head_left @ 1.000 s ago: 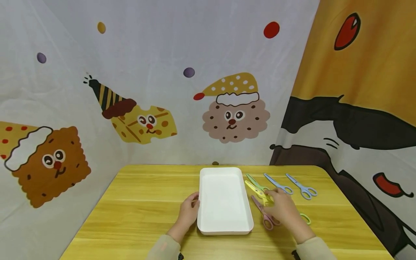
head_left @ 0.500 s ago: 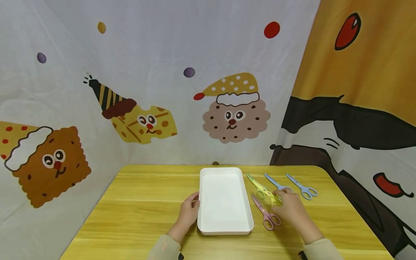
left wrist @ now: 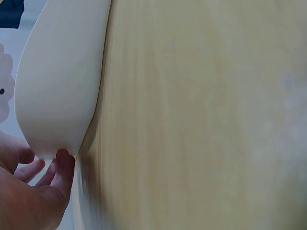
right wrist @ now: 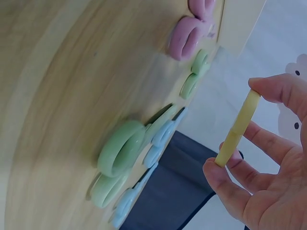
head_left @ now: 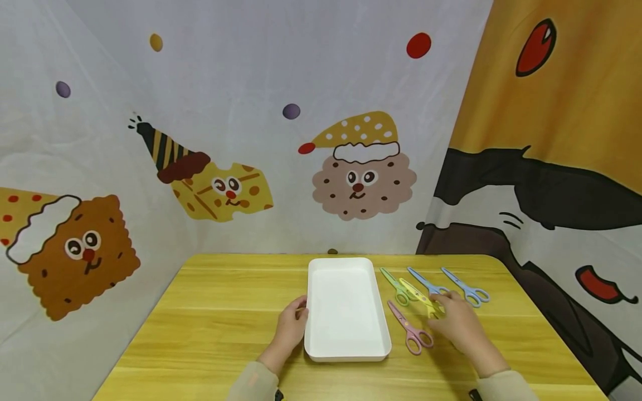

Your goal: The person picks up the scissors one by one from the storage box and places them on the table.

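Note:
A white rectangular tray (head_left: 346, 312) lies on the table. My left hand (head_left: 289, 328) holds its left side; in the left wrist view the fingertips (left wrist: 64, 160) touch the outer wall. On the tray's right, my right hand (head_left: 458, 323) pinches yellow scissors (head_left: 413, 291) by the handle, blades pointing toward the far left. The right wrist view shows the yellow handle (right wrist: 238, 129) edge-on between thumb and fingers. Pink scissors (head_left: 412, 334) lie nearer me, and green scissors (head_left: 398, 288) lie close to the tray. Another green pair (right wrist: 120, 148) is hidden by the right hand in the head view.
Two blue scissors, one pair (head_left: 421, 278) behind the yellow ones and another (head_left: 466, 288) farther right, lie toward the table's far edge. The wooden table (head_left: 215, 323) meets a printed cloth backdrop (head_left: 241, 67) behind it.
My right hand has moved to the right with the yellow scissors, drawing them off the green pair near the tray. The left hand and the tray have stayed in place.

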A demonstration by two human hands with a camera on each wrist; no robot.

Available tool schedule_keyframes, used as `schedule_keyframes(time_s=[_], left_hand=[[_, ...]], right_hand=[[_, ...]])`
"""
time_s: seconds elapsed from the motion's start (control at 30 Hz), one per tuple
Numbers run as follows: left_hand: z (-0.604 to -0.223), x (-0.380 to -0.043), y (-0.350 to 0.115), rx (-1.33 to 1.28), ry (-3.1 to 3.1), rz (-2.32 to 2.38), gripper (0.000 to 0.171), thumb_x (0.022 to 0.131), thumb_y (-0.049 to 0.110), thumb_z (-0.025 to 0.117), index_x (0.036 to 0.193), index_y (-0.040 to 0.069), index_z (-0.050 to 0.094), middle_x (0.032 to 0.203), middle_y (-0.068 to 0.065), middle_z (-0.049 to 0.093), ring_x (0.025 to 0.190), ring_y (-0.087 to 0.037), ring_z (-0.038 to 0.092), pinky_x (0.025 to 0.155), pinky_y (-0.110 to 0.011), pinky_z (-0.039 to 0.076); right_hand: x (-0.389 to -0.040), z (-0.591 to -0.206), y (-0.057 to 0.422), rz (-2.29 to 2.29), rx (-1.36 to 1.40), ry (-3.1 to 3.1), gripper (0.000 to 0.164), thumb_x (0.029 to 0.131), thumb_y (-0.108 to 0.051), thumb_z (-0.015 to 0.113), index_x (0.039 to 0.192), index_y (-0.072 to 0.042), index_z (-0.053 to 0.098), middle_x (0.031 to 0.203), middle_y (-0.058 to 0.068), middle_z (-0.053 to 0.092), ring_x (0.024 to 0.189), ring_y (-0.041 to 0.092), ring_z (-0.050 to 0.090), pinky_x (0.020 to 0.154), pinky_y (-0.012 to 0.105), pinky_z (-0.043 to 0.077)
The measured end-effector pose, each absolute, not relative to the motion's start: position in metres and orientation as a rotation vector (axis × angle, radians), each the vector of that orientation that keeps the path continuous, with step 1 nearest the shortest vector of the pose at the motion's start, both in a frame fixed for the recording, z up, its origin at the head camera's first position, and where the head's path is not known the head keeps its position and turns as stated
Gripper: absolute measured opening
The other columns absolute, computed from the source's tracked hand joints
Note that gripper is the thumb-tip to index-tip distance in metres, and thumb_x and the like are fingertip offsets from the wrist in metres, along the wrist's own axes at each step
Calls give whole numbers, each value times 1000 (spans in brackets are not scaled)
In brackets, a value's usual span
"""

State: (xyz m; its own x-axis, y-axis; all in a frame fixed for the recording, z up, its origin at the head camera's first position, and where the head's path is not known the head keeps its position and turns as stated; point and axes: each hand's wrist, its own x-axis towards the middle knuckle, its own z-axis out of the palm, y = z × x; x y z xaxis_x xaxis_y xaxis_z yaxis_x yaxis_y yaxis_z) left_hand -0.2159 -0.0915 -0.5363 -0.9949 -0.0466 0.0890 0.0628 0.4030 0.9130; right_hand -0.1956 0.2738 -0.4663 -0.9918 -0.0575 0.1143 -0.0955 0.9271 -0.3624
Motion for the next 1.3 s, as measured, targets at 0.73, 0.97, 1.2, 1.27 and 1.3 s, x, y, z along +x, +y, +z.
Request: schedule_keyframes(time_s=[0.73, 0.97, 1.2, 1.27, 1.3], left_hand=[[-537, -216, -91, 9, -2540, -1682, 36, 92, -1, 53, 128, -5, 54, 119, -22, 61, 105, -32, 62, 84, -35, 57], [-537, -216, -91, -2, -2536, -1675, 36, 92, -1, 53, 128, -6, 54, 119, -23, 61, 104, -32, 62, 84, -36, 57], [-536, -216, -90, 25, -2541, -1676, 35, 93, 0, 53, 128, -4, 54, 119, -21, 61, 105, -32, 62, 85, -36, 57], [-536, -216, -90, 24, -2545, -1670, 35, 93, 0, 53, 128, -4, 54, 119, -21, 61, 104, -32, 62, 84, -36, 57], [-535, -216, -90, 25, -2548, -1670, 35, 93, 0, 52, 128, -4, 54, 119, -21, 61, 104, -32, 62, 84, -36, 57]], right_hand=[[-195, -468, 308, 539, 12, -3028, 56, 72, -24, 74, 120, 1, 60, 117, 34, 51, 102, 61, 45, 80, 67, 44], [-194, -466, 318, 518, -6, -3059, 57, 73, -27, 75, 120, 2, 59, 123, 40, 46, 103, 65, 42, 82, 70, 41], [-195, -469, 331, 545, -26, -3070, 59, 74, -31, 75, 121, 2, 59, 127, 43, 40, 107, 67, 38, 83, 71, 39], [-195, -470, 334, 538, -27, -3066, 58, 74, -31, 74, 120, 1, 59, 123, 41, 44, 101, 64, 43, 78, 67, 42], [-195, -470, 336, 536, -32, -3065, 58, 74, -31, 74, 120, 1, 59, 120, 40, 46, 97, 63, 45, 74, 64, 44]])
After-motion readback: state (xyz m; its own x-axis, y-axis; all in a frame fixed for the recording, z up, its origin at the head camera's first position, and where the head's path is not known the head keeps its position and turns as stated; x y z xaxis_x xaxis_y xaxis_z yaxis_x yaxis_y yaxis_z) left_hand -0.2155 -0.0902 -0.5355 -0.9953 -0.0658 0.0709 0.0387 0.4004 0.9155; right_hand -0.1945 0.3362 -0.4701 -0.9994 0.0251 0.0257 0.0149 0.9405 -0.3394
